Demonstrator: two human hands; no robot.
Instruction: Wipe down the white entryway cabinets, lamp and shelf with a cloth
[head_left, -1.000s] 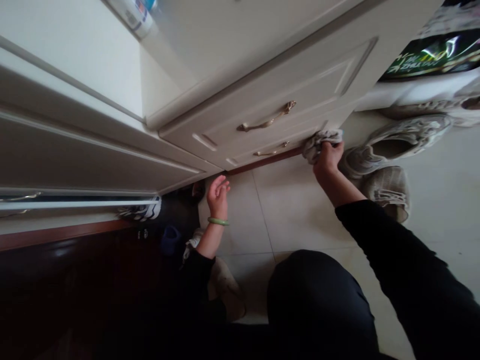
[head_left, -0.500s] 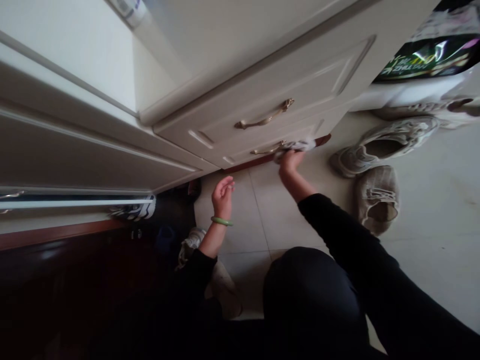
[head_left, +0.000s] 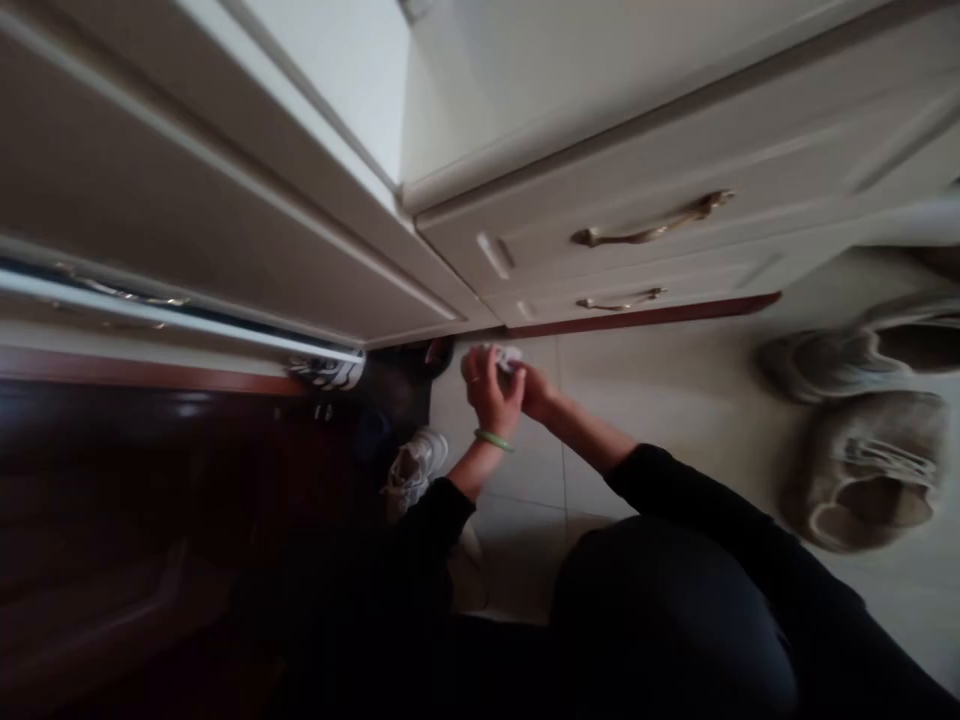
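My left hand (head_left: 491,395), with a green bangle at its wrist, and my right hand (head_left: 538,390) meet low in front of the cabinet corner. Between them is a crumpled whitish cloth (head_left: 508,356), partly hidden by the fingers. Both hands have their fingers closed around it. Just beyond the hands are the foot of the white cabinet (head_left: 525,240) and its reddish-brown base strip (head_left: 645,316). Nearest to my left forearm stands a white sneaker (head_left: 416,465) on the floor.
Two drawers with brass handles (head_left: 652,230) face me. Worn beige shoes (head_left: 877,475) lie on the tiled floor (head_left: 660,400) at right. Along the left runs a cabinet ledge (head_left: 187,310), with a black-and-white shoe (head_left: 330,370) at its end. My dark-clad knee (head_left: 667,600) is close in front.
My right hand has come left from the lower drawer front, bringing the cloth to my left hand. My left hand now grips it too. The view has swung left.
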